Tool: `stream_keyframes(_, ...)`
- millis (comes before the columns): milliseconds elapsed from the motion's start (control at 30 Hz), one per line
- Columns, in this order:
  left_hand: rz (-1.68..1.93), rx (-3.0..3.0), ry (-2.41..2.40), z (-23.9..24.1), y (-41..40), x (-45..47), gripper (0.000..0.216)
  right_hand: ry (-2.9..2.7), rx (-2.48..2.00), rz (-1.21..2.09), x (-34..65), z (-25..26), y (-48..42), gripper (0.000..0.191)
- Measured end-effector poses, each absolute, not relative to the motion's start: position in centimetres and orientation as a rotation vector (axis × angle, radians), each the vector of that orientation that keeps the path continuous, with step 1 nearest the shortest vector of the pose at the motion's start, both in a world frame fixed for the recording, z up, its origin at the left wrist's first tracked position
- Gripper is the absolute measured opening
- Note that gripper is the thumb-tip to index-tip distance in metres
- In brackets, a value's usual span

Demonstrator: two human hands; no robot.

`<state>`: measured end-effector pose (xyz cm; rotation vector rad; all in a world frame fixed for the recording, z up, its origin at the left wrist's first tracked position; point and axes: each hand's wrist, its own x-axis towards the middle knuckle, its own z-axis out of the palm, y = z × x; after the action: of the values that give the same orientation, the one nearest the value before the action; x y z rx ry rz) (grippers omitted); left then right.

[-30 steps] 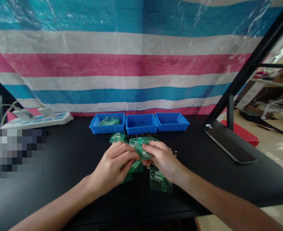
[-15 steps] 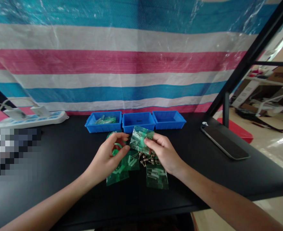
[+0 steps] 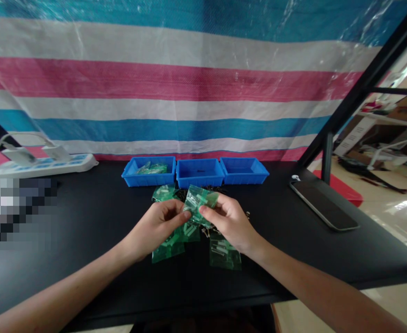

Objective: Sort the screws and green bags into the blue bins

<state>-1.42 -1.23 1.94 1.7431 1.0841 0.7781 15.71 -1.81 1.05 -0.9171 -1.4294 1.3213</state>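
Between my two hands is a small clear green plastic bag [image 3: 197,200], lifted above the table. My left hand [image 3: 158,224] pinches its lower left corner between thumb and fingers. On the other side my right hand [image 3: 231,222] grips it, thumb on top. What the bag contains is too blurred to name. Beneath my hands lies a pile of small screws [image 3: 207,231], partly covered. More green bags [image 3: 168,247] rest under and beside my left hand. Another green bag [image 3: 225,252], holding pale slim pieces, lies flat below my right hand.
Three blue trays stand in a row behind my hands: the left tray [image 3: 127,178] holds green bags, then the middle tray [image 3: 199,180] and right tray [image 3: 246,178]. A phone [image 3: 323,203] lies at right, a white power strip [image 3: 75,165] at far left. A black frame post [image 3: 355,92] rises at right.
My left hand has moved in and closed on the bag's edge, where before its fingers were apart from it. My right hand still holds the bag. The view has shifted slightly.
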Motion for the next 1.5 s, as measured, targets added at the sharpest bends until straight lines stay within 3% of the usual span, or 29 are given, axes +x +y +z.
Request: stream_keyframes(1500,0.624,1.698,0.961,1.46,-0.85,-1.63,0.022,-1.556,-0.974,1.228,15.91,1.19,-2.12,0.011)
